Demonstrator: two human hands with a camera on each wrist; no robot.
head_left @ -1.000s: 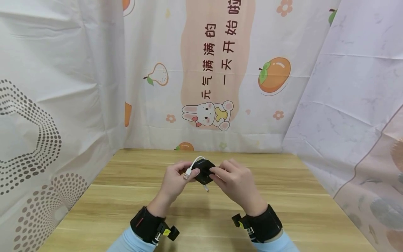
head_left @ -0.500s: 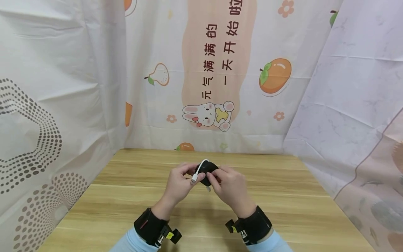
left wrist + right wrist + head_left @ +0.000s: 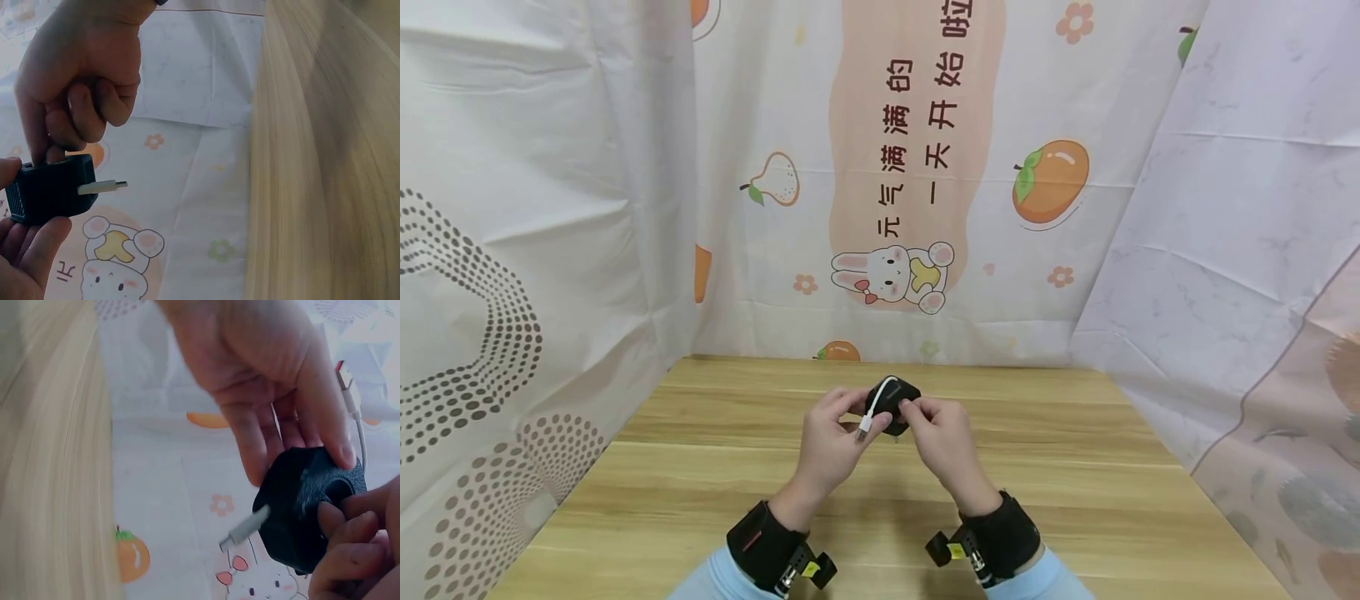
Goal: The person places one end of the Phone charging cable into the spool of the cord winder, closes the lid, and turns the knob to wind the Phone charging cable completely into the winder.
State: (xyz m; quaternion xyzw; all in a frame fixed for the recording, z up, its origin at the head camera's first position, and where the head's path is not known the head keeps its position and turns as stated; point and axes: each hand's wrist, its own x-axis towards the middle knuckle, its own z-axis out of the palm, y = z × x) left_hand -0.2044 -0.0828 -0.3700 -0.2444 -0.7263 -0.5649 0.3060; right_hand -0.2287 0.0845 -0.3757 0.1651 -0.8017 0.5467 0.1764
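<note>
A black, faceted cable winder (image 3: 906,389) is held up over the table between both hands. My left hand (image 3: 829,440) grips its left side between thumb and fingers. White cable loops over the top of the winder, ending in a USB plug (image 3: 864,427) beside the left thumb. From the opposite side sticks the slim white plug (image 3: 103,187), plain in the left wrist view. My right hand (image 3: 946,442) has its thumb and index finger at the round recess of the winder (image 3: 284,509), pinching there. What lies inside the recess is hidden by those fingertips.
The wood-grain table (image 3: 700,500) spreads beneath both hands. A printed curtain (image 3: 760,267) hangs along its back edge, with pale cloth walls at left and right. Each wrist wears a black strap (image 3: 767,546) with a small camera.
The left hand and winder have shifted slightly right. The right hand has moved left and turned, its fingers working at the recess. The slim plug has become mostly hidden in the head view.
</note>
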